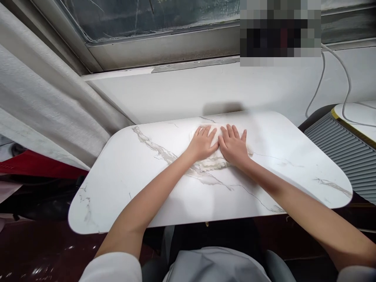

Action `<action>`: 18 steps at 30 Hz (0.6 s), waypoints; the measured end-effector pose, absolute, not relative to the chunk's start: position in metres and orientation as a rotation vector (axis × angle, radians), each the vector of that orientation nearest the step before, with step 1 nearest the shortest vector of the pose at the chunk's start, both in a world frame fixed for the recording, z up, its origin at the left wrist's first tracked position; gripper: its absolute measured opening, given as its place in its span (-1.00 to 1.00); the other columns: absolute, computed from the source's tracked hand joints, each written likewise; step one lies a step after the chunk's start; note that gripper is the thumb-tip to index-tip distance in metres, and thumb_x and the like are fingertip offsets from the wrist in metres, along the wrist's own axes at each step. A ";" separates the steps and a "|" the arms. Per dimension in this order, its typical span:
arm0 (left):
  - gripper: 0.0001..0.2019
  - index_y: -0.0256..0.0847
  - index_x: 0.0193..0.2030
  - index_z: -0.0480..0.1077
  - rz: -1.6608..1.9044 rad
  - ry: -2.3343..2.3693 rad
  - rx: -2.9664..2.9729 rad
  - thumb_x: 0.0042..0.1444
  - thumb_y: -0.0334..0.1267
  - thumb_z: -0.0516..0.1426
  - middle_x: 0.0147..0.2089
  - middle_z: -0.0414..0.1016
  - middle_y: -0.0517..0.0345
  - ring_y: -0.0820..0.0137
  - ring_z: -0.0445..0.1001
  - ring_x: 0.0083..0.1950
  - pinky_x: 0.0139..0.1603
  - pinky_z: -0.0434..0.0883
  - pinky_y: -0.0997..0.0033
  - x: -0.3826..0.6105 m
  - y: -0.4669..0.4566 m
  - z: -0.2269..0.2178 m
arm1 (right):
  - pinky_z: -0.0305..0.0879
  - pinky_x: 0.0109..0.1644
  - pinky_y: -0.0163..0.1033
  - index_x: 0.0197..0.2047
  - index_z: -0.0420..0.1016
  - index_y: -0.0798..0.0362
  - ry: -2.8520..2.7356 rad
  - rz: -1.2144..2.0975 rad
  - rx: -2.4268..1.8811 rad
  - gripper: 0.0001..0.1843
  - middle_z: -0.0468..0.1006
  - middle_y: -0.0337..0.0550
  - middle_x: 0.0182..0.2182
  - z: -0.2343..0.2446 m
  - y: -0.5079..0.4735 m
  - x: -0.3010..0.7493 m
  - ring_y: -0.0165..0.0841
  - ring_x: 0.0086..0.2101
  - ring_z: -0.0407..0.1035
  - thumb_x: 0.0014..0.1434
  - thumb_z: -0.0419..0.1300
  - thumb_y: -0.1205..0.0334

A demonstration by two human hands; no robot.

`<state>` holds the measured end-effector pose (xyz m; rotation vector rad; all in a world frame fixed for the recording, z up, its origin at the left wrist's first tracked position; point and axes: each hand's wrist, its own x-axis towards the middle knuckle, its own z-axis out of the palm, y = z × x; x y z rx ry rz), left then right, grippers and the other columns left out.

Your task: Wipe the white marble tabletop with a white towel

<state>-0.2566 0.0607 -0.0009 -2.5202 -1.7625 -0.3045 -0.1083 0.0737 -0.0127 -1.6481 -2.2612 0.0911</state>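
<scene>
A cream-white folded cloth with ruffled edges (214, 163) lies on a white marble-patterned table (117, 184), near its far side. My left hand (202, 144) rests flat on the left part of the cloth, fingers stretched out. On the right part lies my right hand (234, 145), also flat with its fingers spread and pointing away from me. The two thumbs nearly meet at the middle. Much of the cloth is hidden beneath both hands.
Behind the table are a white wall (164, 94) and a window frame (164, 53). A pale curtain (49, 86) hangs at the left. To the right stand a ribbed grey cabinet (343, 152) and a white cable (348, 78). One patch at the upper right is pixelated.
</scene>
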 end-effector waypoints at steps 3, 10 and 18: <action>-0.43 -0.39 0.41 0.17 -0.311 -1.742 -2.536 0.38 -0.06 -0.04 0.46 0.15 -0.31 0.09 0.09 0.50 0.50 -0.01 0.00 -0.251 0.025 -0.001 | -0.33 0.41 0.43 0.45 0.08 0.15 -2.341 0.166 -1.668 -0.36 0.02 0.12 0.45 -0.009 0.039 -0.098 -0.04 0.43 -0.16 0.43 -0.30 0.08; -0.40 -0.45 0.39 0.19 -0.370 -1.683 -2.562 0.38 -0.03 -0.04 0.43 0.18 -0.39 -0.01 0.12 0.48 0.47 0.07 -0.11 -0.246 -0.032 -0.005 | -0.44 0.44 0.37 0.50 -0.01 0.04 -2.423 0.344 -1.602 -0.34 -0.14 -0.04 0.49 -0.004 -0.018 -0.079 -0.12 0.46 -0.35 0.46 -0.33 -0.03; -0.46 -0.48 0.40 0.17 -0.369 -1.704 -2.392 0.43 -0.16 -0.14 0.43 0.17 -0.39 -0.04 0.13 0.47 0.42 0.20 -0.10 -0.233 -0.092 -0.011 | -0.37 0.44 0.36 0.52 -0.05 -0.05 -2.507 0.476 -1.458 -0.35 -0.25 -0.10 0.51 -0.002 -0.062 -0.063 -0.13 0.46 -0.42 0.46 -0.29 -0.07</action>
